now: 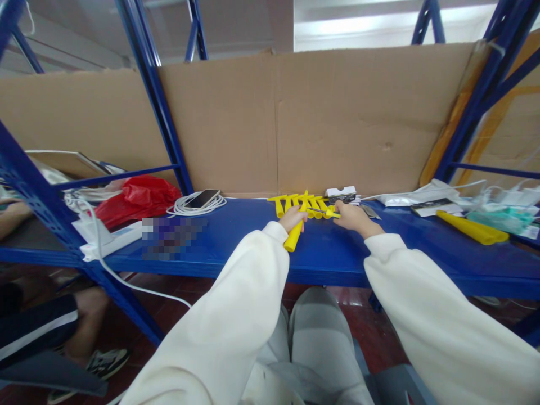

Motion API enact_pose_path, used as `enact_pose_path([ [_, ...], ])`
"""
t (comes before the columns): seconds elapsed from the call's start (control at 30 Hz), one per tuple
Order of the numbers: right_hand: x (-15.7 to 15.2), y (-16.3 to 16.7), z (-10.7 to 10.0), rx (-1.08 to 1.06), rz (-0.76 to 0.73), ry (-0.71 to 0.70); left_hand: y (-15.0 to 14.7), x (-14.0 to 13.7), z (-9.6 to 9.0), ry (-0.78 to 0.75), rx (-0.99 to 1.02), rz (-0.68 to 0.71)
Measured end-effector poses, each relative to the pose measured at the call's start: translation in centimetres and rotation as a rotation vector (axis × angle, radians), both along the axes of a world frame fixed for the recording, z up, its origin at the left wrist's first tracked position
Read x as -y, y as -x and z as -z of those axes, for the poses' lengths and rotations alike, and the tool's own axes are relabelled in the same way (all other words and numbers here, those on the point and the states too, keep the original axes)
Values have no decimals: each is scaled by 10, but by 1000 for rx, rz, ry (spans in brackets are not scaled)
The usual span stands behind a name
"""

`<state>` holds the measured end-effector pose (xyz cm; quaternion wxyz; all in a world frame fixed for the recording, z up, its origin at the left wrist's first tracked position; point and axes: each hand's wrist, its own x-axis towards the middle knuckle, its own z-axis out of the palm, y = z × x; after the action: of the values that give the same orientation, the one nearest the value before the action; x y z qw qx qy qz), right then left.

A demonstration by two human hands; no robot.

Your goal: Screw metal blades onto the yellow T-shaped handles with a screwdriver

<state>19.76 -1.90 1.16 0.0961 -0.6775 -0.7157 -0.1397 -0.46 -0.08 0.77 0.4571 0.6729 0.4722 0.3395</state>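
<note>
My left hand (292, 218) is closed around a yellow hollow tapered plastic piece (294, 238), its wide end towards me. In my right hand (355, 218) is a yellow-handled screwdriver (333, 214), held sideways, with its thin metal shaft pointing left at the yellow piece. Whether the tip touches the piece is too small to tell. Behind both hands, several similar yellow pieces (279, 208) lie in a row on the blue shelf (248, 225), partly hidden by my fingers and the tool.
A small black-and-white box (341, 194) stands behind my right hand. Rightward lie a long yellow piece (472, 228) and white plastic packaging (417, 194). Leftward are a phone (203, 198) on a coiled white cable (185, 209), a red bag (137, 198) and a power strip (120, 239). Cardboard (337, 118) walls the back.
</note>
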Motion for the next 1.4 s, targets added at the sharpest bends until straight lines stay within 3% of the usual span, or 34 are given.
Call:
enact_pose_path([
  [0.37,1,5,-4,-21,-9,75,2,-3,1,-13,-10,-26],
  [0.8,1,0,-2,1,7,-69,2,-3,1,-9,14,-13],
  [1.1,-3,-2,2,-8,-64,-32,4,-3,0,-3,69,-22],
  [1.4,-2,-1,-2,-34,-51,-91,3,1,-4,-4,53,-33],
])
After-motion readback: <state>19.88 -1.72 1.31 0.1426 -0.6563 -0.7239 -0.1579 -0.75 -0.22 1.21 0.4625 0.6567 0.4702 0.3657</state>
